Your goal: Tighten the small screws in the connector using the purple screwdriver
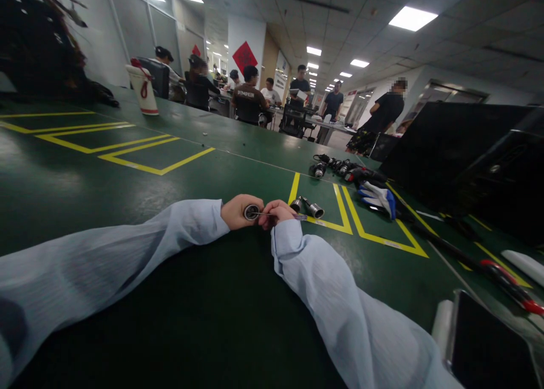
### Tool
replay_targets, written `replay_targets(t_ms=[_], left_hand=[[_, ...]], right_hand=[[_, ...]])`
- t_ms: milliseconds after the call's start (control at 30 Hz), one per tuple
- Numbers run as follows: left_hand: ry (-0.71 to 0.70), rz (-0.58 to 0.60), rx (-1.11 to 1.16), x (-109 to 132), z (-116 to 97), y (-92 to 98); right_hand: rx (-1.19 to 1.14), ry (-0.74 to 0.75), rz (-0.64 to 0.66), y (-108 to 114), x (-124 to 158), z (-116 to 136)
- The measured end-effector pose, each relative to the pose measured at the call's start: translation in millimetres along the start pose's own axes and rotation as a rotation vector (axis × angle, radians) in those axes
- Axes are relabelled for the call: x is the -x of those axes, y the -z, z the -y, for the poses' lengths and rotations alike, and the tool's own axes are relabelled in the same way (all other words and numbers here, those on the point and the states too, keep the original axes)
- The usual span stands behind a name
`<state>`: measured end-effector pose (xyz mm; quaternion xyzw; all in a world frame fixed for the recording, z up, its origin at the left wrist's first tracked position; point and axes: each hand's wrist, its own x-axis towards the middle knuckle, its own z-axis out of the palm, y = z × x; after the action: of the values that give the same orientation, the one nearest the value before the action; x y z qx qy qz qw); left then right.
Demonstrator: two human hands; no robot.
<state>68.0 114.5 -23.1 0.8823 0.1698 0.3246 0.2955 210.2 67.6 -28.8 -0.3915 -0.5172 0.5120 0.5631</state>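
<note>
My left hand [238, 212] is closed around a round metal connector-like part [251, 211], whose dark open end faces me. Between the fingers of my right hand [275, 213] is a thin screwdriver [301, 216] with a clear, purplish handle. Its slim shaft points left and reaches the face of the round part; whether the tip touches it is too small to tell. Just beyond my right hand, two similar metal cylinders [315, 210] lie on the green table [238, 173], by a yellow tape outline. Both hands are close together above the table's near edge.
A cluster of metal parts and cables [335, 165] lies behind, beside a white-blue glove [377, 199]. At right are a black screen [459, 156], a red-handled tool [508, 284] and a dark tablet-like device [488, 346]. A white cup [143, 89] stands far left. Several people sit or stand beyond.
</note>
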Motion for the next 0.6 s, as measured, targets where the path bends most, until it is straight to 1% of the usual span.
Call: replay_targets(t_ms=[100,167,233,333,400,600], left_hand=[[0.021,-0.013,0.034,-0.3,0.5,0.4],[0.032,-0.025,0.032,-0.7,1.6,0.6],[0.042,-0.035,0.028,-1.1,3.0,0.7],[0.051,-0.039,0.021,-1.1,4.7,0.3],[0.061,-0.037,0.021,-0.8,4.9,-0.1],[0.078,-0.058,-0.01,0.1,2.9,-0.7]], right_hand=[[-0.066,-0.031,0.026,-1.3,0.8,1.7],[-0.105,-0.024,0.006,-3.6,3.4,3.8],[-0.116,0.018,-0.05,-6.7,6.7,5.7],[-0.06,0.093,-0.155,-11.7,10.3,7.6],[-0.033,0.1,-0.192,-13.7,11.3,8.1],[-0.007,0.055,-0.16,-11.0,10.0,4.0]])
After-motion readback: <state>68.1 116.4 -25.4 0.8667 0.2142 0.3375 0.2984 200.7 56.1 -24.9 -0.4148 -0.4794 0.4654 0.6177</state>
